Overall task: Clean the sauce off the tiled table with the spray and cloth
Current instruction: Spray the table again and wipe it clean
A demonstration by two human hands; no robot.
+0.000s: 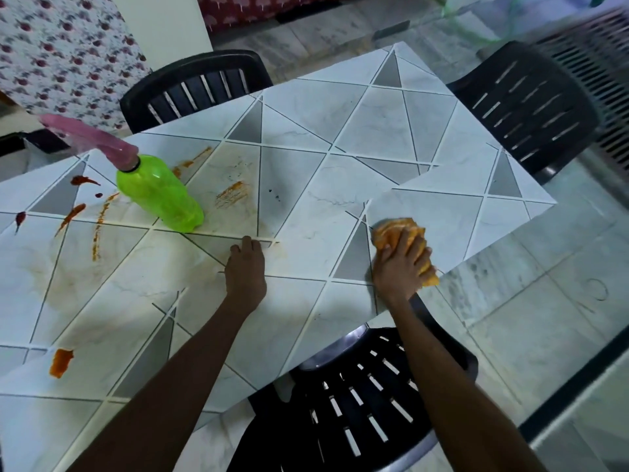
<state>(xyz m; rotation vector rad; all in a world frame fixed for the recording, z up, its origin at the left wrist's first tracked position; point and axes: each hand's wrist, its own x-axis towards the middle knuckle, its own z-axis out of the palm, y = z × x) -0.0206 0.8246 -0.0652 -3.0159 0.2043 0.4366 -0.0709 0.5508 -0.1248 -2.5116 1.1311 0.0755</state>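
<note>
Tiled table (pixel 374 124): grey and white triangular tiles, with the work zone on its left half.

Spray bottle (pixel 156 195): green body with a pink trigger head, standing on the table's far left part, untouched by either hand. It is well apart from the cloth.

Cloth (pixel 396 231): orange and bunched, lying at the table's near right edge. The right hand (pixel 400 264) grips it from above, its fingers curled over the fabric and pressing it onto the tile.

Left hand (pixel 245 267): placed on the table between the bottle and the cloth, just near of the bottle's base. Its fingers are slightly bent with the tips on the tile – it holds nothing.

Sauce (pixel 231 194): an orange smear just right of the bottle. There are further streaks and dark red drops left of the bottle, and one thick orange blob at the near left (a pale brownish film also covers the tiles around these marks).

Black slatted chairs (pixel 524 107): one on the far side, one on the right, one on the near side under the right forearm – all set close against the table.
</note>
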